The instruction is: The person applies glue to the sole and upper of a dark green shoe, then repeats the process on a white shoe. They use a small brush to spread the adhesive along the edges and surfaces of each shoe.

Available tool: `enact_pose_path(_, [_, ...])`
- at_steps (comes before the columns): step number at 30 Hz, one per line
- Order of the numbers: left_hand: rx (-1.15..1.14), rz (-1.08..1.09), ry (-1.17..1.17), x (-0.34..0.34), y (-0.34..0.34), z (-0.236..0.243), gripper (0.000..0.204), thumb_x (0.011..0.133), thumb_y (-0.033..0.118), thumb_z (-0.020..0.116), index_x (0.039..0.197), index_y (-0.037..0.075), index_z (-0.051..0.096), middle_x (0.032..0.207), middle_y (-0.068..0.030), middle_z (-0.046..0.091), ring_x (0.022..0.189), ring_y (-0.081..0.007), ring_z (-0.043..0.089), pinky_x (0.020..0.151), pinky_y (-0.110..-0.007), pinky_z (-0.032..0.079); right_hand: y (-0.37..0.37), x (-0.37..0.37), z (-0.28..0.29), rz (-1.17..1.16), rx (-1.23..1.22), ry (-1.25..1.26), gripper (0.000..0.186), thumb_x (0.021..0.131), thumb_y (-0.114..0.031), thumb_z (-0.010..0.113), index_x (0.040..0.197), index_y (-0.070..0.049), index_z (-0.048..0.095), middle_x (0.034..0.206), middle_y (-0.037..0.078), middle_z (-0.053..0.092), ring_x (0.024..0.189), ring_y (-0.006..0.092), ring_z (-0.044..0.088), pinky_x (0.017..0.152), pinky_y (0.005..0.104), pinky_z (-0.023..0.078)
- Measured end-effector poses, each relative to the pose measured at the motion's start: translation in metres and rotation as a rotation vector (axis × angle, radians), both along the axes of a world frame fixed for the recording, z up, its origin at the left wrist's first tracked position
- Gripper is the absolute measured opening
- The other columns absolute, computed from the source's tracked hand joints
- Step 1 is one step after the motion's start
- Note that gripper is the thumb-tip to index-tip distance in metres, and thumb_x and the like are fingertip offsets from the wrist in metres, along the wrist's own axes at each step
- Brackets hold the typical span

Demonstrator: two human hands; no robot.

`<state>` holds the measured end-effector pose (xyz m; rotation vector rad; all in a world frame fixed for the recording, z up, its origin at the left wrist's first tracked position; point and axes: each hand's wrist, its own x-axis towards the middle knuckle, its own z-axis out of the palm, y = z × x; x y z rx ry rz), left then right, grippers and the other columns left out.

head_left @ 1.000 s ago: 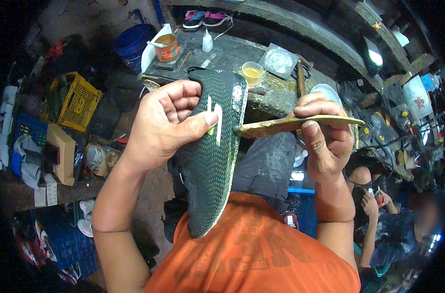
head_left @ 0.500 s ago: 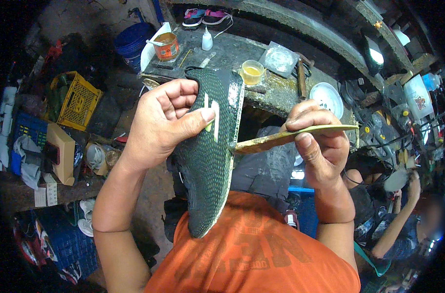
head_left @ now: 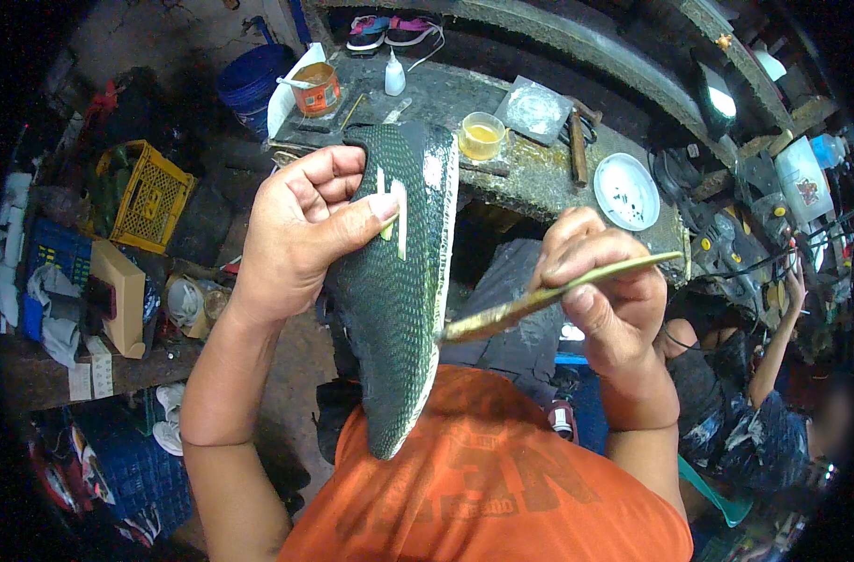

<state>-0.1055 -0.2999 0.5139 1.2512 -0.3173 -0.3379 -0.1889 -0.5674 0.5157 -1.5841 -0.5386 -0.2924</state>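
Observation:
My left hand [head_left: 305, 229] grips a dark green knit shoe [head_left: 385, 290] by its collar, thumb pressed over pale stripes on its side. The shoe hangs toe-down in front of my orange shirt, its whitish bottom edge facing right. Between the thumb and fingers of my right hand [head_left: 605, 281] is a slim brush [head_left: 530, 302] with a yellow-green handle and a brownish, glue-crusted lower part. The brush's tip meets the shoe's bottom edge near the middle of its length; the bristles are hard to make out.
On the workbench beyond stand an orange-labelled can [head_left: 316, 91], a white squeeze bottle [head_left: 394, 75], a cup of yellow liquid [head_left: 481, 137], a hammer [head_left: 578, 145] and a white dish [head_left: 626, 192]. A yellow crate [head_left: 152, 199] is at left. Another person's arm [head_left: 778, 337] shows at right.
The brush has tilted, its handle end rising toward the right, and its tip has moved down along the shoe's edge. The shoe has shifted slightly left. The other person's arm has risen.

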Motion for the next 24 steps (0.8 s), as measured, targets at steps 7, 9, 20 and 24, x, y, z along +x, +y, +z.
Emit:
enact_pose_path(7, [0.038, 0.007, -0.021, -0.003, 0.000, 0.002, 0.037, 0.088, 0.004, 0.076, 0.120, -0.006, 0.060, 0.110, -0.0128, 0.071, 0.092, -0.0126, 0.071, 0.085, -0.027, 0.058, 0.004, 0.003, 0.000, -0.152, -0.015, -0.103, 0.018, 0.092, -0.010, 0.072, 0.106, 0.001, 0.071, 0.095, 0.009, 0.068, 0.093, 0.0224, 0.058, 0.085, 0.0348, 0.046])
enact_pose_path(9, [0.031, 0.009, -0.021, -0.002, 0.001, 0.002, 0.036, 0.089, 0.004, 0.075, 0.120, -0.006, 0.060, 0.111, -0.0126, 0.071, 0.092, -0.0125, 0.071, 0.085, -0.026, 0.058, 0.003, 0.000, 0.002, -0.075, -0.040, -0.056, 0.018, 0.092, -0.010, 0.073, 0.106, 0.001, 0.072, 0.095, 0.009, 0.068, 0.092, 0.0222, 0.058, 0.084, 0.0345, 0.046])
enact_pose_path(20, [-0.106, 0.066, 0.041, 0.003, 0.028, -0.029, 0.049, 0.088, 0.008, 0.073, 0.130, -0.007, 0.053, 0.117, -0.0140, 0.069, 0.105, -0.0171, 0.068, 0.096, -0.031, 0.053, -0.033, 0.079, -0.034, -0.432, -0.034, -0.064, 0.019, 0.100, -0.013, 0.065, 0.113, 0.000, 0.068, 0.102, 0.009, 0.069, 0.091, 0.0154, 0.065, 0.081, 0.0311, 0.051])
enact_pose_path(24, [-0.152, 0.118, -0.050, 0.001, 0.040, -0.037, 0.066, 0.084, 0.007, 0.078, 0.139, -0.007, 0.044, 0.129, -0.0156, 0.062, 0.117, -0.0195, 0.062, 0.104, -0.033, 0.048, -0.044, 0.157, -0.072, -0.548, -0.478, -0.107, 0.019, 0.095, -0.019, 0.068, 0.108, -0.006, 0.073, 0.092, 0.013, 0.074, 0.087, 0.0233, 0.071, 0.077, 0.0363, 0.054])
